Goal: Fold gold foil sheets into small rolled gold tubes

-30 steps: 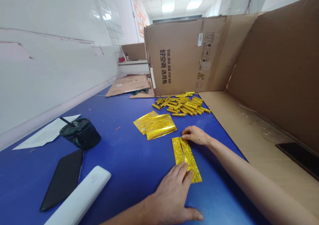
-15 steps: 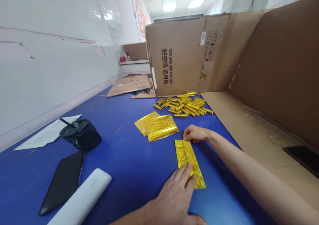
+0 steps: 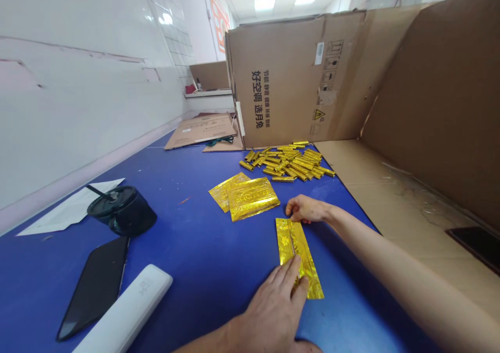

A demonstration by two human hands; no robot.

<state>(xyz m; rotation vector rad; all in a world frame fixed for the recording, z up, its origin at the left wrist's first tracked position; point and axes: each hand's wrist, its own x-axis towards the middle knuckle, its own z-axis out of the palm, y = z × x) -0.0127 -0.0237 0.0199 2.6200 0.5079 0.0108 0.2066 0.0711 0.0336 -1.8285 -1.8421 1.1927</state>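
While the left hand [image 3: 273, 311] lies on the lower half of one folded gold foil strip [image 3: 299, 256], its fingers [image 3: 285, 280] stretched out flat and slightly spread, pressing rather than gripping, the right hand [image 3: 307, 210] sits at the strip's far end, its fingers loosely curled with the tips at the edge; whether they pinch the foil I cannot tell. The strip lies flat and slightly angled on a blue table [image 3: 203, 275], with a lengthwise crease down its shiny, embossed surface. Just above it, two loose gold foil sheets [image 3: 252, 198] overlap, and beyond them lies a heap of small gold foil tubes [image 3: 287, 163], too many and too tangled to count, all tightly rolled. To the left are one black lidded cup [image 3: 123, 212] with a straw, one black phone [image 3: 94, 288], one white plastic case [image 3: 125, 311] and one white paper sheet [image 3: 66, 210]. Corrugated cardboard panels [image 3: 292, 82] printed with Chinese text stand along the table's far side, flattened cardboard [image 3: 201, 131] lies beyond, and white tiled walls [image 3: 78, 108] run down the room.
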